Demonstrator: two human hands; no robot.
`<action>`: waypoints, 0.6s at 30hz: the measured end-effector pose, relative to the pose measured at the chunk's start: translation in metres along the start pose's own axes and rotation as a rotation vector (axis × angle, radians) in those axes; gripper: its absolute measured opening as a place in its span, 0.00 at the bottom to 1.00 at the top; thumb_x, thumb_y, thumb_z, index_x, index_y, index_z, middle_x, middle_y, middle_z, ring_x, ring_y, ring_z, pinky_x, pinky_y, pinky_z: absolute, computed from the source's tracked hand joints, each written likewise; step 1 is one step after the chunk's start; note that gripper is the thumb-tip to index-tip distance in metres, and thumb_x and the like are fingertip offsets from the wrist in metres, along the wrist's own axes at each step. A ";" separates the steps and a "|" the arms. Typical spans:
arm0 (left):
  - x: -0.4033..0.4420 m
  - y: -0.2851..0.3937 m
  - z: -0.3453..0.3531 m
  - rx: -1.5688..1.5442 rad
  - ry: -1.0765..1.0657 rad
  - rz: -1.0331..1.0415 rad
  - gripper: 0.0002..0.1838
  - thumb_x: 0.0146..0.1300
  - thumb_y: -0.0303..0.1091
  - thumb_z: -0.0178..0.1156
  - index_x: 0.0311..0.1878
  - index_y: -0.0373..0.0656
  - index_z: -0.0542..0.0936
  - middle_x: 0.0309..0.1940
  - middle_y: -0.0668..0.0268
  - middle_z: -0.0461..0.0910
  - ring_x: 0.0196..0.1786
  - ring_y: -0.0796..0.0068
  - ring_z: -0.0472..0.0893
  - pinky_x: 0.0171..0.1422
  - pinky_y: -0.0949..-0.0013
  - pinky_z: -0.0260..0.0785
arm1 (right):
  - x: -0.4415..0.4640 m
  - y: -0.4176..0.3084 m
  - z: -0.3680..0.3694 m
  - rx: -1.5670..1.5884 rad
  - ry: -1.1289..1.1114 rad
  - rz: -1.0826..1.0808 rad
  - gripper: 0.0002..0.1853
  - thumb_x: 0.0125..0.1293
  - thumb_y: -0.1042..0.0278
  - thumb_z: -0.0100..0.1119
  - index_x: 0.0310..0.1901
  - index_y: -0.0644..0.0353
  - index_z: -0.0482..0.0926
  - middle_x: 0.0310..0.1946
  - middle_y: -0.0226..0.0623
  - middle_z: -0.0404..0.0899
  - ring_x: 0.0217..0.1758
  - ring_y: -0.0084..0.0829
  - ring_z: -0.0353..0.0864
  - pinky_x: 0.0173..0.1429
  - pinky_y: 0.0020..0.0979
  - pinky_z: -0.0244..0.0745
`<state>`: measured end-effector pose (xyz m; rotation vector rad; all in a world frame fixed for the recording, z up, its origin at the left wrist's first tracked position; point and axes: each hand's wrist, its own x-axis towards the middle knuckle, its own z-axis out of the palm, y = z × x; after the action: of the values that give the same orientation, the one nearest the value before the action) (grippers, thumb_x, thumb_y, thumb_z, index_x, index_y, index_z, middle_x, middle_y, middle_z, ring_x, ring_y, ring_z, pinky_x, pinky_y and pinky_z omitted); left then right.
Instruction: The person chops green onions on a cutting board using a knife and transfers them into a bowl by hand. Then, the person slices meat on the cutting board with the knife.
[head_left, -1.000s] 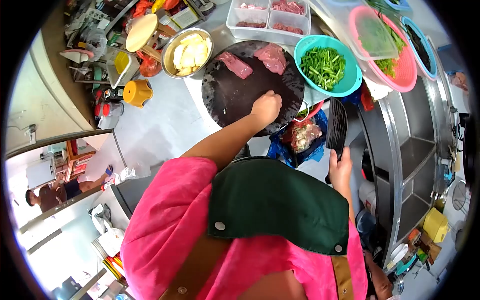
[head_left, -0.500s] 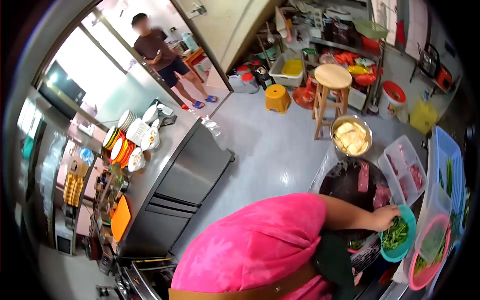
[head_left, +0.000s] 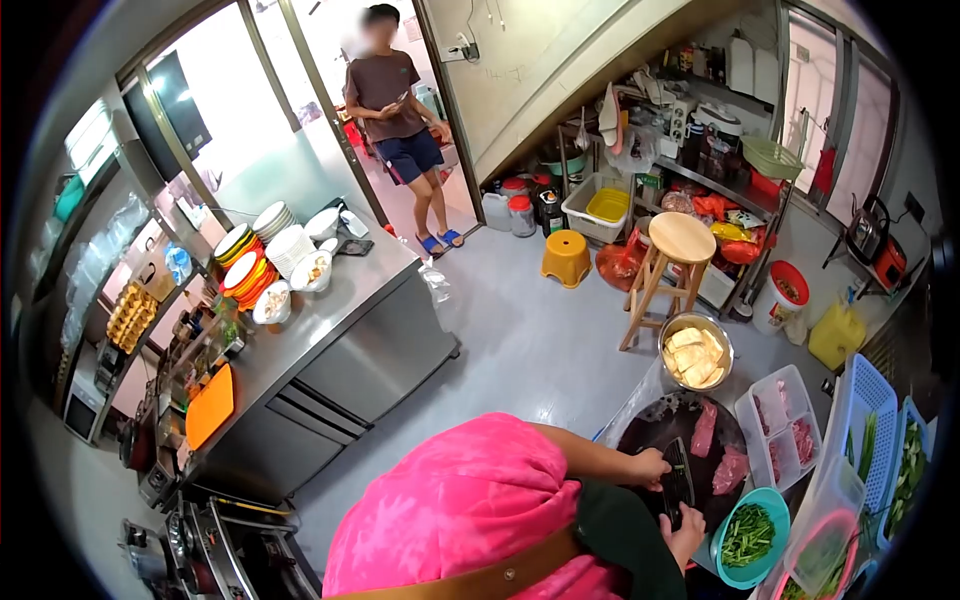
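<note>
- Two bare hands meet at the cleaver (head_left: 679, 472), whose dark blade lies over the round board (head_left: 645, 428) (directions are clock hours around the board's middle, as the view shows it).
- The right hand (head_left: 686, 531), at 6 o'clock, is closed around the cleaver's handle.
- The left hand (head_left: 650, 468), at 8 o'clock, has its fingers bent beside the blade; whether they touch the metal, I cannot tell.
- On the board, a long meat strip (head_left: 704, 430) lies at 1 to 2 o'clock, and a broader meat piece (head_left: 730, 470) at 4.
- A steel bowl (head_left: 729, 350) of pale yellow pieces sits just beyond the board at 12 (a wooden stool (head_left: 682, 238) stands farther out that way).
- The divided clear container (head_left: 785, 428), holding more meat, is at 2 to 3; a blue basket (head_left: 875, 385) with greens is past it, near 3.
- At 5 o'clock a teal colander (head_left: 784, 512) holds cut green stems.
- Well apart, at 11, another person (head_left: 385, 95) stands in the doorway; stacked plates (head_left: 290, 245) and bowls are on the steel counter (head_left: 345, 300) at 10.
</note>
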<state>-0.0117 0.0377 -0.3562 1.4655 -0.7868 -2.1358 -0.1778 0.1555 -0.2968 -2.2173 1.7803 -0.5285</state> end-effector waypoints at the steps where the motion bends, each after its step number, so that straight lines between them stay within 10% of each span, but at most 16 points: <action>1: -0.004 0.000 -0.004 0.019 0.048 0.034 0.15 0.62 0.36 0.53 0.40 0.29 0.70 0.25 0.55 0.76 0.23 0.66 0.79 0.23 0.67 0.74 | -0.003 0.006 0.004 0.025 0.250 -0.010 0.21 0.49 0.71 0.64 0.47 0.61 0.73 0.37 0.45 0.72 0.42 0.45 0.73 0.44 0.38 0.69; 4: -0.006 0.002 -0.014 0.031 0.103 0.061 0.13 0.63 0.32 0.53 0.33 0.27 0.72 0.24 0.55 0.75 0.25 0.64 0.81 0.24 0.67 0.76 | -0.029 0.073 0.051 0.474 0.669 0.334 0.09 0.62 0.68 0.57 0.37 0.65 0.73 0.29 0.34 0.71 0.29 0.28 0.68 0.35 0.26 0.65; 8: 0.009 -0.009 -0.021 -0.099 0.096 -0.018 0.14 0.66 0.36 0.51 0.43 0.31 0.69 0.27 0.54 0.77 0.27 0.64 0.81 0.29 0.66 0.77 | -0.045 0.074 0.001 1.515 0.713 1.222 0.22 0.60 0.45 0.58 0.25 0.55 0.66 0.20 0.26 0.63 0.19 0.20 0.59 0.22 0.21 0.56; 11: -0.001 -0.004 -0.023 0.202 0.006 -0.023 0.19 0.65 0.38 0.52 0.25 0.30 0.76 0.22 0.57 0.78 0.24 0.63 0.80 0.28 0.64 0.75 | -0.048 0.084 -0.011 1.491 0.633 1.146 0.28 0.55 0.33 0.56 0.21 0.52 0.65 0.17 0.24 0.64 0.18 0.18 0.61 0.20 0.18 0.56; 18: -0.027 0.013 -0.027 0.845 0.038 0.135 0.35 0.67 0.56 0.37 0.27 0.31 0.79 0.27 0.51 0.79 0.32 0.54 0.80 0.42 0.59 0.70 | -0.080 0.190 0.042 1.694 0.525 1.203 0.28 0.55 0.35 0.57 0.26 0.57 0.71 0.21 0.27 0.73 0.19 0.18 0.67 0.21 0.14 0.61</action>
<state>0.0229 0.0393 -0.3365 1.7362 -1.8570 -1.7235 -0.3428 0.1900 -0.4223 0.1470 1.3477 -1.4535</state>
